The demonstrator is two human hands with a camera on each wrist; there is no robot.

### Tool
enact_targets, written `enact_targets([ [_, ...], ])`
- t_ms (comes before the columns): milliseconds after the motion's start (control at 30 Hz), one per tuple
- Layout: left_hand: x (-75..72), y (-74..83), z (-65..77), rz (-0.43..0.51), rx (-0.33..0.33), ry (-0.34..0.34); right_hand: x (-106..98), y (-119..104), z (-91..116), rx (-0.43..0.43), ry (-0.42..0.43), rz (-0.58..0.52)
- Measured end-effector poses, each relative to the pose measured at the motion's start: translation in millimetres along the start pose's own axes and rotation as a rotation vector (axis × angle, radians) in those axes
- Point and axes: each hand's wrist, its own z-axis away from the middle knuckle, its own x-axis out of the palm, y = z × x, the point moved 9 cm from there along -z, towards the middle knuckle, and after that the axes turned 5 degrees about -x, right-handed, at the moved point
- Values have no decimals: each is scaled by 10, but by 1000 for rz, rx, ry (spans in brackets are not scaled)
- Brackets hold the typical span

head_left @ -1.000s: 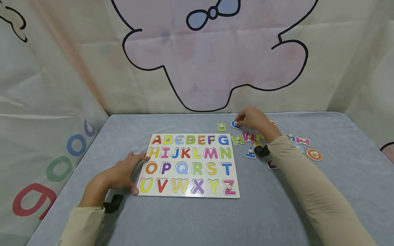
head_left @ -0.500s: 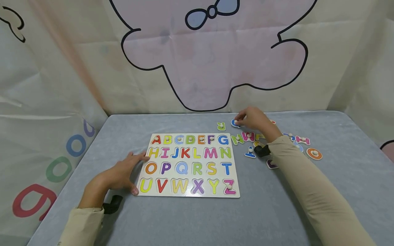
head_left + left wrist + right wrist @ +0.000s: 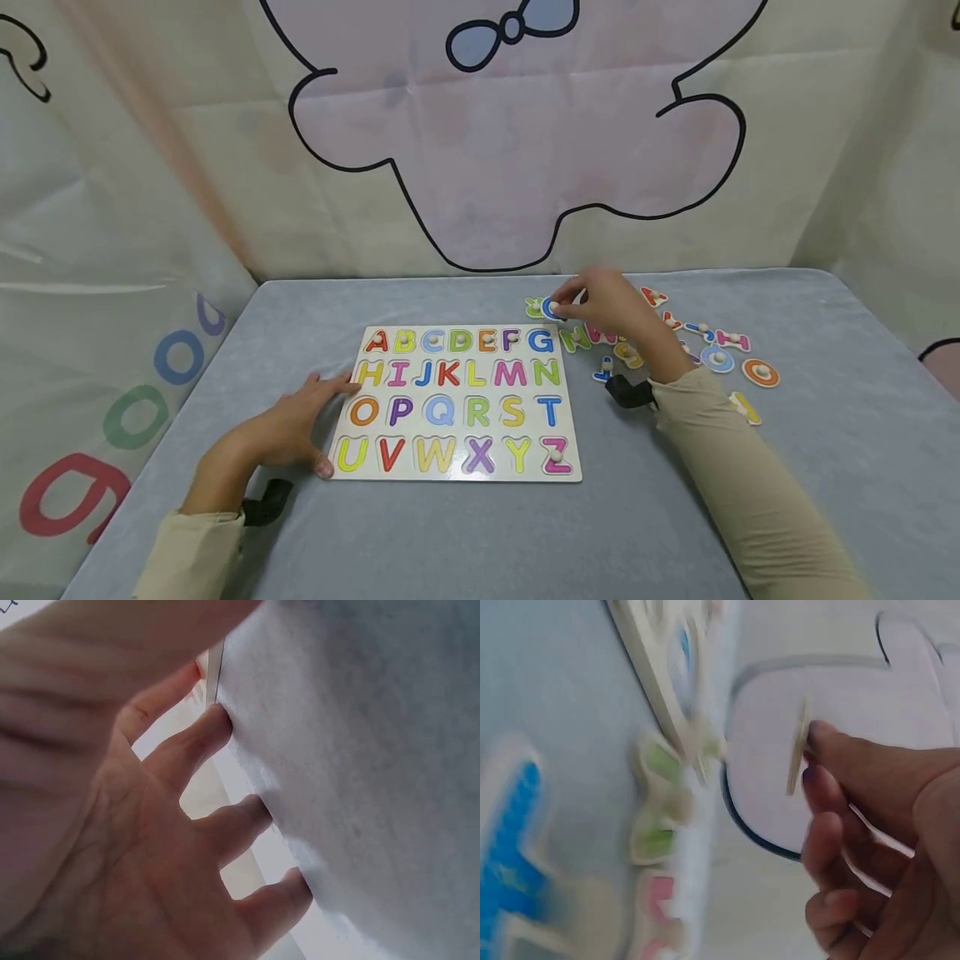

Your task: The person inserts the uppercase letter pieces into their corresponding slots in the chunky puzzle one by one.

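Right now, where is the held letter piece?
In the head view, the blue letter piece is pinched in the right hand, right of a green piece and just beyond the far right corner of the board.

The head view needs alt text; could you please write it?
A right hand pinches a blue piece near the far right corner of an alphabet board; the left hand touches its left edge. Most loose pieces lie to its right.

In the lower left of the right-wrist view, a blue piece (image 3: 511,851) is blurred and cut off; the held piece (image 3: 798,750) in the right hand (image 3: 881,832) stands edge-on, its face hidden. The head view's top edge crops the backdrop drawing (image 3: 495,150).
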Motion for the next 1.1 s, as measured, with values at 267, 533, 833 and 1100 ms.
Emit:
enact_targets([
  [267, -36, 18, 28, 15, 24, 7, 223, -161, 9, -39, -45, 34],
  [533, -17, -2, -6, 9, 10, -8, 313, -186, 15, -44, -59, 59],
  [833, 4, -28, -1, 19, 7, -13, 409, -151, 5, -71, -69, 110],
  [1100, 5, -22, 2, 18, 21, -7, 434, -127, 12, -53, -97, 135],
])
